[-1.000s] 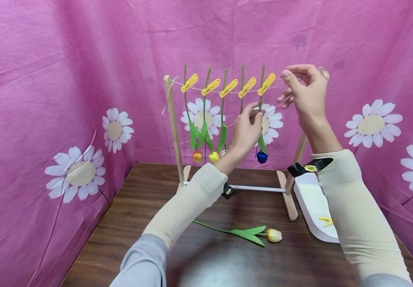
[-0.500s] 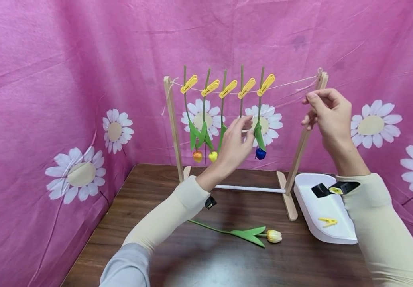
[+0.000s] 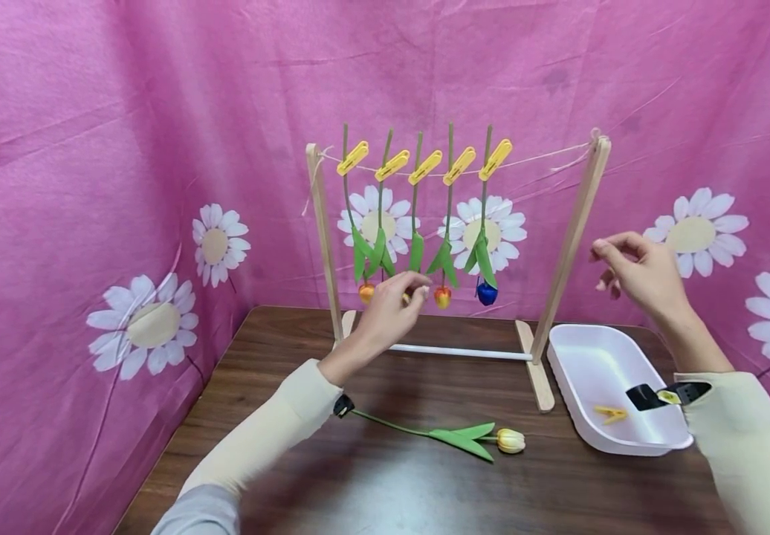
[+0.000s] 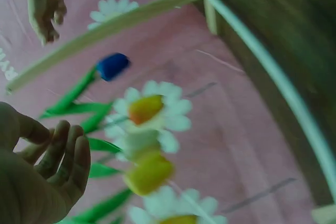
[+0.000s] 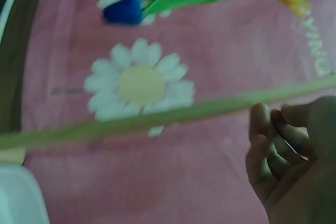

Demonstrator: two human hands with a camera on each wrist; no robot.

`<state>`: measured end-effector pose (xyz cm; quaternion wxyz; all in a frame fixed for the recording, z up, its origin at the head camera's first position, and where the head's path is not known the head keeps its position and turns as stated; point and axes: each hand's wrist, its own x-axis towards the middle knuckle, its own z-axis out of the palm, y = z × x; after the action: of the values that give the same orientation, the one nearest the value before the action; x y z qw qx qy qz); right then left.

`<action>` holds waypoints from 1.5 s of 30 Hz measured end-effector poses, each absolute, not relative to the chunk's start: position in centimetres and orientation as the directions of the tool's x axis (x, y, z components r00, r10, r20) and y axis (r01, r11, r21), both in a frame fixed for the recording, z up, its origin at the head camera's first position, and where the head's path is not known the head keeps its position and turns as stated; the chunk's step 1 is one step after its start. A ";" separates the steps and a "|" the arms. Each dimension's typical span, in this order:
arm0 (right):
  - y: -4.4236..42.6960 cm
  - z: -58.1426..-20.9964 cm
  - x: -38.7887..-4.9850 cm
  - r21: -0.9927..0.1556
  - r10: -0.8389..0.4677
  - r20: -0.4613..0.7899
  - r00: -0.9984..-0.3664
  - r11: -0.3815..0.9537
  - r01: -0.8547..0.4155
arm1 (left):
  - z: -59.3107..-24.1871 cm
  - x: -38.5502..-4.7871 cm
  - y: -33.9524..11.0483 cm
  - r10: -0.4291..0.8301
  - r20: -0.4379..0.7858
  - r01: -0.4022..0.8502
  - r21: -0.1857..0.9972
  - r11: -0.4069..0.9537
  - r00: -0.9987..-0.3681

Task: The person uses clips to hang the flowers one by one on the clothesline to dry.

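Several artificial tulips hang heads down from a string [image 3: 535, 157], each stem clipped by a yellow clothespin [image 3: 496, 160]. Among them are a blue tulip [image 3: 487, 294], a red-and-yellow tulip [image 3: 442, 298] and an orange tulip [image 3: 366, 292]. My left hand [image 3: 385, 313], fingers loosely bent and holding nothing, is in front of the hanging flowers and hides some heads; a yellow tulip [image 4: 149, 173] shows in the left wrist view. To the right of the frame, my right hand [image 3: 649, 279] is in the air with relaxed fingers, also holding nothing. A pale yellow tulip [image 3: 510, 441] lies on the table.
The string is tied between two wooden posts [image 3: 571, 241], joined low down by a white rod [image 3: 461, 351]. At the right, a white tray [image 3: 582, 416] contains one yellow clothespin [image 3: 611, 414]. A pink daisy-print cloth [image 3: 385, 67] surrounds the brown table [image 3: 258, 349].
Both hands have drawn away from the blue tulip's stem and clothespin. My left hand has moved down and left; my right hand has moved right and down, uncovering the right post and tray.
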<state>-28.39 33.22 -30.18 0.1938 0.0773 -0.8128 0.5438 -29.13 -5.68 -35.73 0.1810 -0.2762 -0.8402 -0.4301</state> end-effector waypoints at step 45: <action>40.7 -45.7 -26.9 -0.476 -0.337 -0.427 -0.839 0.873 -0.109 | -50.8 -26.9 -19.0 0.716 -0.005 0.593 0.557 0.581 -0.698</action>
<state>-26.93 40.73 -45.70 -0.2572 0.1195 -0.9328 0.2222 -26.92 -18.99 -50.83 -0.1151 -0.3714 -0.8817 -0.2671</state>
